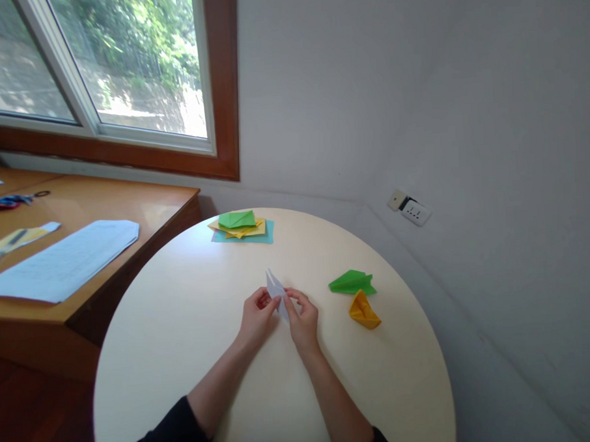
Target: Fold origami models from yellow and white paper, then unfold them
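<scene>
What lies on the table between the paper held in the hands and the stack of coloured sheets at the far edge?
Nothing: in the head view, the round table is bare between the pale folded paper and the stack of coloured sheets.

both hands pinching a small folded white paper (pixel 276 289) mid-table, left hand (pixel 257 319) and right hand (pixel 302 320) touching it, green fold (pixel 352 282) and orange fold (pixel 363 310) near the round table's (pixel 181 304) right edge, colored paper stack (pixel 241 227) at the far edge
</scene>
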### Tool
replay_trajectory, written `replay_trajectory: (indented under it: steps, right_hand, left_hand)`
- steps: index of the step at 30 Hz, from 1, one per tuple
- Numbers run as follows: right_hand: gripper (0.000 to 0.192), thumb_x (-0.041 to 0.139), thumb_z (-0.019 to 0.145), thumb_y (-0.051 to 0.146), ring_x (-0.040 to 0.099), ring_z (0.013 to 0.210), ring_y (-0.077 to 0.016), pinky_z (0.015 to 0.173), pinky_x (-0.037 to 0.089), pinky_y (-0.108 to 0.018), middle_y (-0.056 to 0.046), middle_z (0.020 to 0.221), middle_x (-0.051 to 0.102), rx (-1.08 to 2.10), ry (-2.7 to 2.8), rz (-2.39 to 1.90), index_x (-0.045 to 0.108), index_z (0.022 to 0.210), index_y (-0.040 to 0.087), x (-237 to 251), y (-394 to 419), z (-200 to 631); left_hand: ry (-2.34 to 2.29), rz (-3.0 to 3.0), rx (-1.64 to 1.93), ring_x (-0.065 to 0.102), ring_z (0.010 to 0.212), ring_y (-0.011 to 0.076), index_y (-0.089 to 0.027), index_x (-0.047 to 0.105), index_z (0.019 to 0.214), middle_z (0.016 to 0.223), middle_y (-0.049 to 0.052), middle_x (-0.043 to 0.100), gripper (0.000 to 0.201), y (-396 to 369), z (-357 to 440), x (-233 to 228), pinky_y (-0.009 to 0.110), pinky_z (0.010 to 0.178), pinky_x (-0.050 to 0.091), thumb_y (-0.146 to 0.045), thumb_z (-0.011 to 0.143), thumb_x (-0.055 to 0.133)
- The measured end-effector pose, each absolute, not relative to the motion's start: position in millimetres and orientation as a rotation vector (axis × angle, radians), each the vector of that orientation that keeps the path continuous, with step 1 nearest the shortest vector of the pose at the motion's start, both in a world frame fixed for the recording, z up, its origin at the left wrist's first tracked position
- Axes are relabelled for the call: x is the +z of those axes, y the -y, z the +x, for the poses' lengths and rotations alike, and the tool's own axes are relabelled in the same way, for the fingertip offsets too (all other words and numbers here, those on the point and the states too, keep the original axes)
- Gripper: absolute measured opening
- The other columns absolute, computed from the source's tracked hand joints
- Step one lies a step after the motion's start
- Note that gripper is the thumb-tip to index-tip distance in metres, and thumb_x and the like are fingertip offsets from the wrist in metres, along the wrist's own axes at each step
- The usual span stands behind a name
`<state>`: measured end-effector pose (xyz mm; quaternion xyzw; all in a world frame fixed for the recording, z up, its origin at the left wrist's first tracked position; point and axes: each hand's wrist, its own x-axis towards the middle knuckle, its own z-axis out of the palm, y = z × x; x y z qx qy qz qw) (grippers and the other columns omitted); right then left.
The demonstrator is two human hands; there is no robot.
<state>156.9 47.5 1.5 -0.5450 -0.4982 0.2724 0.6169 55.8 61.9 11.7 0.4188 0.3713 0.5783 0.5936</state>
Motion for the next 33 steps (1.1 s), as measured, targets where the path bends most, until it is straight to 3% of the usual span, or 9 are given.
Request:
replay_trajectory:
  steps: [8,20,33]
  right_hand:
    - [0.014,0.060,0.072,0.030,0.059,0.084,-0.0196,0.081,0.043,-0.036,-0.007,0.082,0.067,0.470,1.213,-1.219,0.066,0.073,0.017,8,-44,156]
    - [0.025,0.058,0.071,0.028,0.061,0.080,-0.0189,0.076,0.043,-0.033,-0.007,0.085,0.068,0.636,1.135,-1.307,0.065,0.092,0.015,5,-46,156]
    - [0.023,0.063,0.066,0.035,0.058,0.065,-0.0149,0.058,0.042,-0.025,-0.004,0.071,0.065,0.787,0.965,-1.260,0.062,0.077,0.014,-7,-56,160]
  left_hand:
    - [-0.872,0.949,1.355,0.057,0.069,0.0139,-0.013,0.062,0.075,0.073,0.003,0.065,0.024,-62,57,9,0.025,0.066,0.043,-0.030,0.060,0.070]
    - [-0.913,0.942,1.322,0.058,0.067,0.0147,-0.013,0.064,0.073,0.073,0.004,0.066,0.024,-59,57,16,0.025,0.065,0.043,-0.031,0.059,0.070]
    - [-0.898,0.957,1.230,0.059,0.062,0.0149,-0.012,0.063,0.073,0.066,0.004,0.066,0.032,-59,57,15,0.025,0.060,0.042,-0.038,0.058,0.071]
